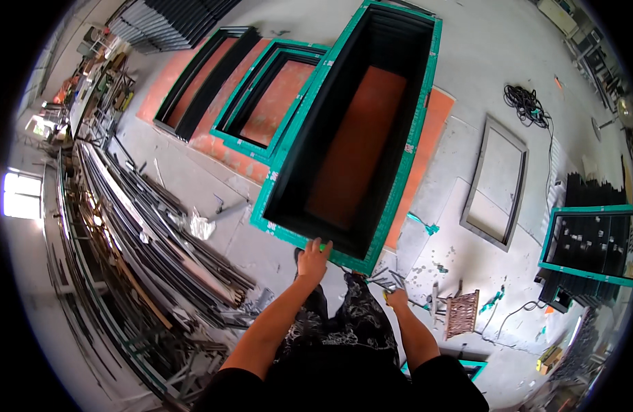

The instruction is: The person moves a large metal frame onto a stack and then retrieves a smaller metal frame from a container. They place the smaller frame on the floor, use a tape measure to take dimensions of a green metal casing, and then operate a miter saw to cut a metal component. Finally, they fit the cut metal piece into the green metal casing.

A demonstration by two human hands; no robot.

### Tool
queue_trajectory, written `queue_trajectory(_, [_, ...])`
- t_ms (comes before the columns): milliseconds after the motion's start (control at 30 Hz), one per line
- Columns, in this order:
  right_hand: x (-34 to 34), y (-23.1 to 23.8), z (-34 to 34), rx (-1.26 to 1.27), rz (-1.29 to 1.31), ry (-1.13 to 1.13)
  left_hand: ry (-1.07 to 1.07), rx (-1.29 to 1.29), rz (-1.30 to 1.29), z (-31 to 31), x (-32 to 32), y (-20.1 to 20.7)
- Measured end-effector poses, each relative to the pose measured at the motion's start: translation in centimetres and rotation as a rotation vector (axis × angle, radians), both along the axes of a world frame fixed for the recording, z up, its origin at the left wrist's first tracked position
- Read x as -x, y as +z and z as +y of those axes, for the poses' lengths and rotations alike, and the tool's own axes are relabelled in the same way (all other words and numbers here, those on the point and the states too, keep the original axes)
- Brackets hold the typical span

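Note:
In front of me stands a tall stack of long black rectangular frames, its top face covered with green tape (pixel 399 180). My left hand (pixel 314 259) lies at the near end of this stack, fingers bent over its top edge. A small bright green thing (pixel 323 247) shows at the fingertips, too small to name. Lower and to the right, away from the stack, my right hand (pixel 397 299) is closed around a tool with a yellow part (pixel 386 295). Its kind is not clear. Dark thin pieces show just beyond that hand.
Left of the stack lie a green-taped frame (pixel 224 130) and a black frame (pixel 186 127) on orange boards (pixel 155 96). Long metal profiles (pixel 134 213) fill the left side. A grey frame (pixel 473 206), a black cable coil (pixel 526 104) and a brown woven stool (pixel 462 314) are right.

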State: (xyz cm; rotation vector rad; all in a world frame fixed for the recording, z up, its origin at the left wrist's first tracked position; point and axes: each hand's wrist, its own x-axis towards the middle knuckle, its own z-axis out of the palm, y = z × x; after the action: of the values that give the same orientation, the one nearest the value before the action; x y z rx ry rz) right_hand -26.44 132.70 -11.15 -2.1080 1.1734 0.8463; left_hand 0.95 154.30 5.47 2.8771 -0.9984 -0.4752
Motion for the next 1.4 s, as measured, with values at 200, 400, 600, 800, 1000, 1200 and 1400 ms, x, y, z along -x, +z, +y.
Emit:
queue_trajectory(200, [1.9, 4.1, 3.5, 0.247, -0.201, -0.362, -0.124, 0.015, 0.213, 1.9, -2.7, -3.0])
queue_trajectory(400, [-4.0, 11.1, 7.8, 0.41, -0.432, -0.265, 0.185, 0.342, 0.704, 4.7, -5.7, -2.3])
queue_trajectory(600, [-18.8, 23.6, 15.3, 0.098, -0.787, -0.144, 0.741, 0.535, 1.401, 6.7, -7.3, 1.6])
queue_trajectory(800, [-26.0, 26.9, 20.4, 0.012, -0.706, 0.05, 0.832, 0.785, 1.715, 8.8, -8.0, 3.1])
queue_trajectory(1000, [-27.2, 26.0, 19.7, -0.051, -0.74, 0.019, 0.326, 0.446, 1.252, 11.1, -15.7, 2.3])
queue_trajectory(1200, [-25.4, 25.3, 20.7, -0.15, -0.593, -0.205, 0.663, 0.375, -0.032, 16.1, -25.6, -9.6])
queue_trajectory(1400, [-24.4, 27.9, 21.6, -0.127, -0.566, -0.214, 0.836, 0.661, 0.583, 18.0, -27.0, -16.4])
